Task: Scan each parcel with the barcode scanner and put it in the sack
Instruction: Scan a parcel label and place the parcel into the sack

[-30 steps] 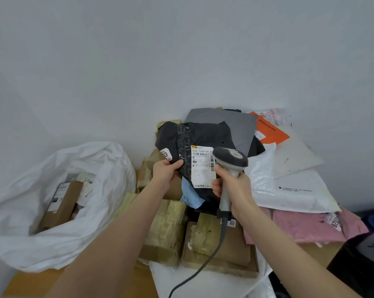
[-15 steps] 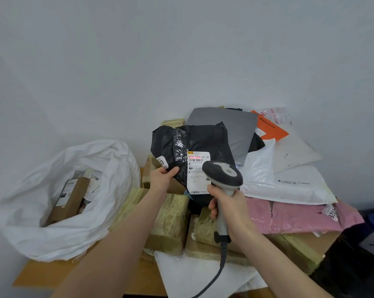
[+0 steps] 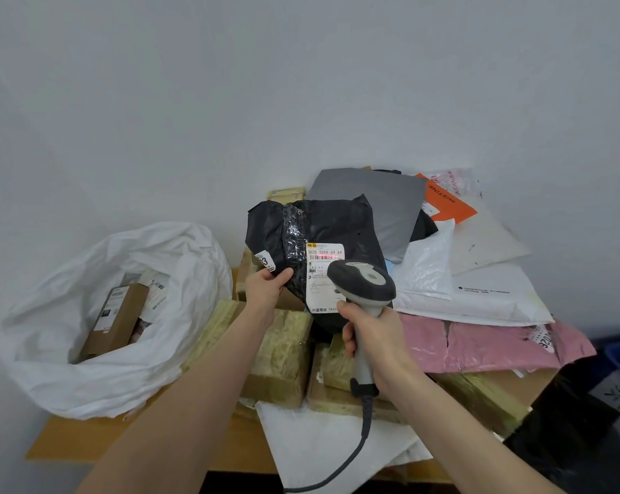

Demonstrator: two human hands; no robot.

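Black parcel (image 3: pixel 331 222) was mid-scan, centre frame.
Left hand (image 3: pixel 265 290) pinched it, right hand (image 3: pixel 374 338) gripped the barcode scanner (image 3: pixel 363 279); sack (image 3: pixel 62 336) at left held few, a pile (image 3: pixel 486 297) waited.

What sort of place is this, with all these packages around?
Likely a small parcel sorting spot: parcels heaped on a table, a barcode scanner aimed at the label on a black parcel, and a white sack holding boxes.
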